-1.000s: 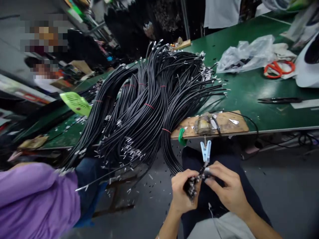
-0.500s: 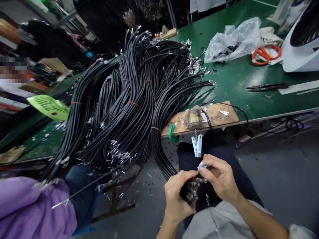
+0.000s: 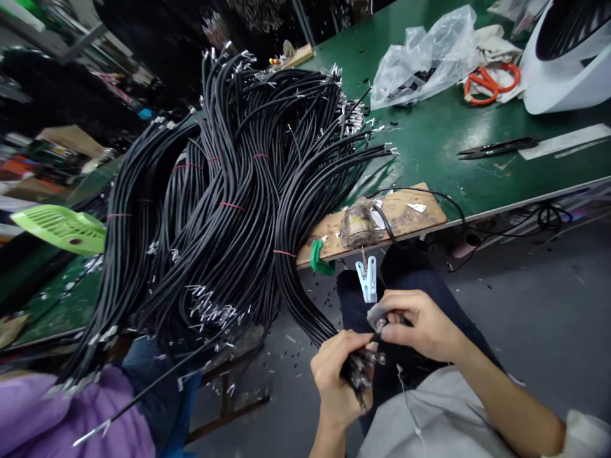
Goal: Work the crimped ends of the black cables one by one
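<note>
Wrapped round a bundle of black cables [image 3: 305, 308] is my left hand [image 3: 334, 375]; the stripped ends stick out past its thumb and fingers. My right hand [image 3: 420, 324] pinches the end of one cable just above that bundle, its thumb and fingertips closed and partly covering the end. Close above the right fingertips hangs a light blue clothes peg [image 3: 366, 280]. The peg sits on the shaft of a small motor [image 3: 359, 226], which is fixed to a wooden board [image 3: 405, 210] at the table edge.
Large bundles of black cables [image 3: 238, 184] with red ties cover the table's left part. A green clamp [image 3: 321, 257] grips the board. On the green table [image 3: 424, 137] lie a plastic bag [image 3: 424, 60], orange-handled scissors [image 3: 491, 84] and dark snips [image 3: 499, 147]. A person's purple sleeve [image 3: 42, 413] is at lower left.
The view has shifted, so the table things appear further left. My right fingers have moved down and closed on a cable end beside the bundle. My left hand keeps its hold.
</note>
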`<state>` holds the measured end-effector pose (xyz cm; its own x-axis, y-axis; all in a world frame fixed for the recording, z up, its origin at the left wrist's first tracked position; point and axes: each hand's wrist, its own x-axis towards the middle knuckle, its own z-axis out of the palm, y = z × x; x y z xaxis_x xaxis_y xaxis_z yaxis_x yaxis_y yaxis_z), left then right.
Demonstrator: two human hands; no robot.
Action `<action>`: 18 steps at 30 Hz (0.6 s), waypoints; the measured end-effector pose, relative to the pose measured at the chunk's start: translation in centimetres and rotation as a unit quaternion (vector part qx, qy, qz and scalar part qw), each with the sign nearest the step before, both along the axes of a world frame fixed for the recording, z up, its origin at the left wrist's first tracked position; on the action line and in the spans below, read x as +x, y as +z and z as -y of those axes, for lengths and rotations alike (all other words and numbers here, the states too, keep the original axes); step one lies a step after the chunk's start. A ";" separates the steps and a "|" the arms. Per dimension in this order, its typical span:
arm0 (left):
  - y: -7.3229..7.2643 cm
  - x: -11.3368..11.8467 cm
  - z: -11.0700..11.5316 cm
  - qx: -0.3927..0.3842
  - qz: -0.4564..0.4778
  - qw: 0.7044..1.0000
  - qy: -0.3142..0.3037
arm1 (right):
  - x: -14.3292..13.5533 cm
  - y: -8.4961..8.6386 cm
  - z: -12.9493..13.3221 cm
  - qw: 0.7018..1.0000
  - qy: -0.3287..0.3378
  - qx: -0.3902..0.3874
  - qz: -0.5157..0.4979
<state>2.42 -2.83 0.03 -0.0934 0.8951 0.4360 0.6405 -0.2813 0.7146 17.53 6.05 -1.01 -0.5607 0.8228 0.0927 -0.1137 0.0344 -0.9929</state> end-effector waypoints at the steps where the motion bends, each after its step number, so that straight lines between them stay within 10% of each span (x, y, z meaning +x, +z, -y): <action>1: 0.1 0.0 0.0 0.007 -0.001 1.000 0.004 | 0.1 0.2 0.1 1.000 0.002 0.025 0.000; 6: 0.7 0.0 0.1 0.004 -0.008 1.000 0.011 | -1.1 0.4 1.6 0.990 -0.117 0.038 -0.075; 14: 0.1 0.5 0.4 0.046 -0.047 0.997 0.036 | -3.4 -1.6 3.0 0.862 0.033 -0.396 -0.315; 18: 0.8 0.1 0.2 0.014 -0.019 0.999 0.022 | -2.7 -1.6 2.4 0.920 0.003 -0.285 -0.269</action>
<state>2.51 -2.99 0.83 -0.1159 0.8781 0.4643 0.6789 -0.2712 0.6823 14.82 3.67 -2.58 -0.5655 0.8201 -0.0878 -0.5920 -0.4777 -0.6491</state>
